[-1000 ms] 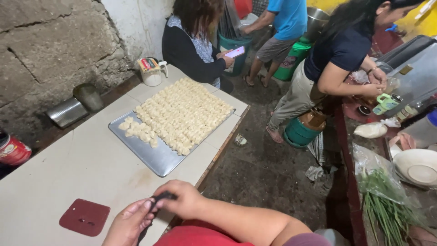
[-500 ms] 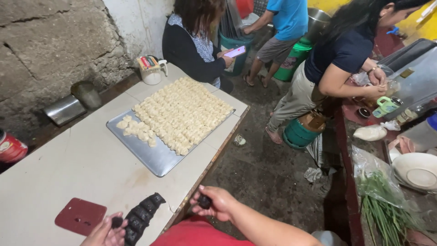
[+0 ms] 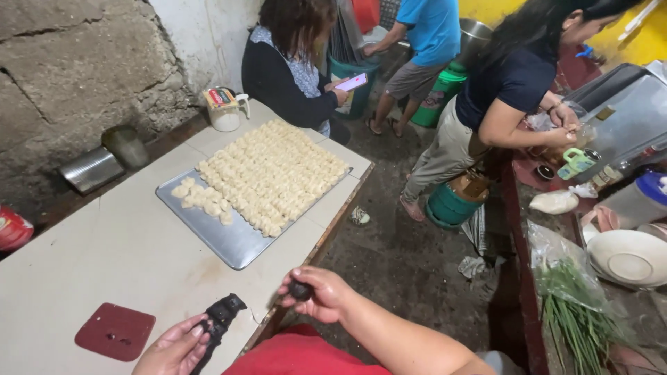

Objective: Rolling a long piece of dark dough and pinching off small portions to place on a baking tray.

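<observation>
While the left hand grips a black lumpy strip at lower frame, the right hand pinches what seems a dark ball over the tabletop edge.

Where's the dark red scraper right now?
The dark red scraper lies flat on the white table, lower left in the head view, just left of the left hand.

The left hand is low, palm up, fingers curled in a grip; the right hand is closed, forearm stretched forward.
</observation>
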